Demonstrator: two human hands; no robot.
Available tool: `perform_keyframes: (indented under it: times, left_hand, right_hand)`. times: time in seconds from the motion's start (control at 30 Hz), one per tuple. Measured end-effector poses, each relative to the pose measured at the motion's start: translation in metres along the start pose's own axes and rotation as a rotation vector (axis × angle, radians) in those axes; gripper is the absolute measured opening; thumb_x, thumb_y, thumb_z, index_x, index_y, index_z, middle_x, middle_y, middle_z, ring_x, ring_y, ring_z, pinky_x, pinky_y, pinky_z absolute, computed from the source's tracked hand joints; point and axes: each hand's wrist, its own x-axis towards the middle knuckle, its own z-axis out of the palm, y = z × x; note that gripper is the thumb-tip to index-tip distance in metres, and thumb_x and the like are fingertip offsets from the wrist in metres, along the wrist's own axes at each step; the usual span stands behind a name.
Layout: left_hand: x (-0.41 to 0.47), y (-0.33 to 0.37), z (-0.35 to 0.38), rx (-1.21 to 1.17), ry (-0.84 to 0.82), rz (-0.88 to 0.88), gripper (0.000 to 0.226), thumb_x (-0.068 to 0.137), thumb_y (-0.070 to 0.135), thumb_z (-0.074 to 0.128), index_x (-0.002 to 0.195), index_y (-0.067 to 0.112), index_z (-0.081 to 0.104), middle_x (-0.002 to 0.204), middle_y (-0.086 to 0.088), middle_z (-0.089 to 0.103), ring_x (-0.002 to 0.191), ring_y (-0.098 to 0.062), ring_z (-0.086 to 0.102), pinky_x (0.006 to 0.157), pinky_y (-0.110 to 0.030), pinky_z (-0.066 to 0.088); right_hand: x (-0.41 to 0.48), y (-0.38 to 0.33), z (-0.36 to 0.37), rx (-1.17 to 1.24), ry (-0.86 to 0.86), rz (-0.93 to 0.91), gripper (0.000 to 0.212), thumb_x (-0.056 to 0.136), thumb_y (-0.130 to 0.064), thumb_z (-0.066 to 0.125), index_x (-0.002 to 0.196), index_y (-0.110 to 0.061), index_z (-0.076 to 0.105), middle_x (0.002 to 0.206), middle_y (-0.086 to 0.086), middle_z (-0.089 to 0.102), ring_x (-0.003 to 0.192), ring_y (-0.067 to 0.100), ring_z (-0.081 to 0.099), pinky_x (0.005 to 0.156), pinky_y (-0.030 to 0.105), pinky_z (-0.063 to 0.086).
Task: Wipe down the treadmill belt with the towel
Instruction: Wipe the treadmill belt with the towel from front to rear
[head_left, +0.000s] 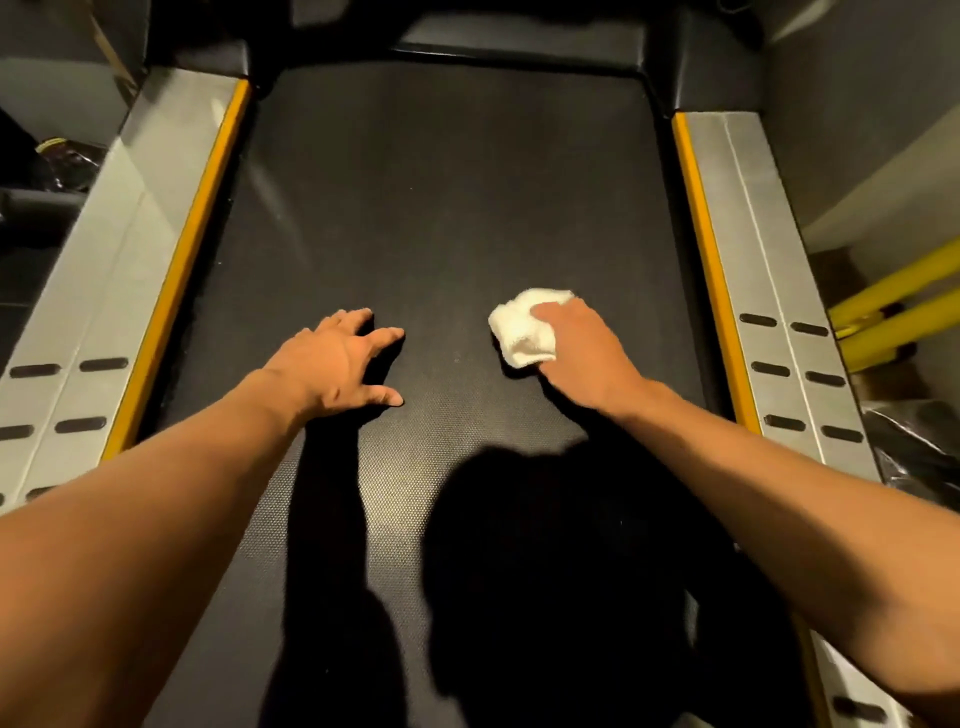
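Note:
The black textured treadmill belt (447, 208) fills the middle of the head view, running away from me. My right hand (582, 348) presses a bunched white towel (522, 330) onto the belt right of centre, fingers closed over it. My left hand (343, 358) rests on the belt left of centre, fingers spread and fingertips touching the surface, holding nothing. The two hands are roughly level, a short gap apart.
Grey metal side rails with yellow inner strips flank the belt, left (119, 291) and right (769, 291). The black motor hood (519, 41) closes the far end. Yellow bars (893, 312) stand beyond the right rail. Dark clutter lies past the left rail.

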Motion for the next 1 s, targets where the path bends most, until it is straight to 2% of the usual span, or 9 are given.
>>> perform_keyframes:
  times: [0.1, 0.2, 0.3, 0.43, 0.5, 0.63, 0.8, 0.9, 1.0]
  left_hand:
    - [0.004, 0.004, 0.004, -0.006, -0.037, -0.010, 0.095, 0.076, 0.071, 0.056, 0.152, 0.039, 0.010, 0.162, -0.005, 0.001, 0.148, -0.031, 0.003, 0.114, -0.058, 0.021]
    - [0.005, 0.007, 0.007, 0.002, -0.066, -0.019, 0.099, 0.075, 0.072, 0.057, 0.152, 0.039, 0.004, 0.162, -0.005, -0.006, 0.148, -0.033, -0.001, 0.114, -0.060, 0.018]
    - [0.004, 0.007, 0.008, 0.004, -0.077, -0.026, 0.102, 0.074, 0.072, 0.058, 0.152, 0.039, 0.000, 0.161, -0.005, -0.010, 0.148, -0.033, -0.004, 0.114, -0.061, 0.016]
    - [0.006, 0.007, 0.008, 0.003, -0.109, -0.038, 0.105, 0.072, 0.078, 0.052, 0.150, 0.042, -0.009, 0.160, -0.003, -0.018, 0.148, -0.033, -0.011, 0.113, -0.064, 0.013]
    - [0.007, 0.009, 0.008, 0.017, -0.130, -0.044, 0.104, 0.072, 0.081, 0.047, 0.149, 0.044, -0.012, 0.159, -0.002, -0.021, 0.147, -0.034, -0.013, 0.112, -0.065, 0.011]
    - [0.011, 0.018, 0.008, 0.049, -0.149, -0.056, 0.100, 0.075, 0.080, 0.044, 0.147, 0.046, -0.017, 0.158, -0.002, -0.024, 0.146, -0.038, -0.014, 0.112, -0.065, 0.012]
    - [0.013, 0.021, 0.006, 0.055, -0.161, -0.054, 0.100, 0.077, 0.076, 0.047, 0.147, 0.045, -0.016, 0.159, -0.004, -0.022, 0.145, -0.042, -0.010, 0.111, -0.065, 0.016]
    - [0.013, 0.021, 0.002, 0.059, -0.164, -0.043, 0.098, 0.078, 0.075, 0.048, 0.149, 0.044, -0.014, 0.160, -0.005, -0.019, 0.146, -0.042, -0.008, 0.112, -0.063, 0.018]
    - [0.011, 0.027, 0.005, 0.075, -0.166, -0.027, 0.097, 0.080, 0.074, 0.047, 0.149, 0.043, -0.014, 0.159, -0.005, -0.021, 0.146, -0.042, -0.009, 0.113, -0.062, 0.016]
  right_hand:
    - [-0.038, -0.023, 0.022, 0.001, -0.140, -0.202, 0.022, 0.074, -0.031, 0.055, 0.096, -0.033, 0.062, 0.092, -0.013, 0.058, 0.090, 0.019, 0.060, 0.071, 0.031, 0.046]
    - [-0.057, -0.042, 0.018, -0.093, -0.196, -0.300, 0.032, 0.074, -0.041, 0.053, 0.104, -0.032, 0.058, 0.085, -0.012, 0.046, 0.092, 0.021, 0.057, 0.069, 0.034, 0.032]
    - [-0.035, -0.015, 0.006, -0.087, -0.046, -0.118, 0.048, 0.078, -0.019, 0.060, 0.126, -0.025, 0.054, 0.115, 0.005, 0.054, 0.108, 0.029, 0.051, 0.090, 0.042, 0.038]
    - [-0.023, 0.007, 0.007, -0.148, 0.062, 0.105, 0.042, 0.077, -0.022, 0.058, 0.118, -0.027, 0.054, 0.114, 0.004, 0.056, 0.107, 0.032, 0.056, 0.086, 0.044, 0.042]
    - [-0.043, -0.008, 0.019, -0.252, -0.096, -0.021, 0.045, 0.079, -0.024, 0.060, 0.123, -0.028, 0.054, 0.116, 0.005, 0.055, 0.107, 0.031, 0.055, 0.086, 0.042, 0.042]
    - [-0.064, -0.040, 0.007, -0.142, -0.253, -0.391, 0.025, 0.077, -0.029, 0.063, 0.101, -0.031, 0.057, 0.089, 0.000, 0.058, 0.090, 0.029, 0.060, 0.071, 0.035, 0.043]
    - [-0.010, -0.012, -0.028, 0.002, 0.115, -0.133, 0.007, 0.076, -0.018, 0.053, 0.080, -0.018, 0.059, 0.079, 0.001, 0.051, 0.076, 0.026, 0.055, 0.062, 0.039, 0.049]
    - [-0.023, -0.007, -0.001, -0.012, -0.057, -0.190, 0.015, 0.071, -0.032, 0.052, 0.072, -0.018, 0.056, 0.076, 0.000, 0.054, 0.069, 0.021, 0.055, 0.058, 0.034, 0.047]
    - [-0.059, -0.019, 0.023, -0.107, -0.343, -0.327, 0.017, 0.075, -0.027, 0.059, 0.091, -0.024, 0.065, 0.090, -0.003, 0.064, 0.085, 0.021, 0.060, 0.072, 0.031, 0.047]
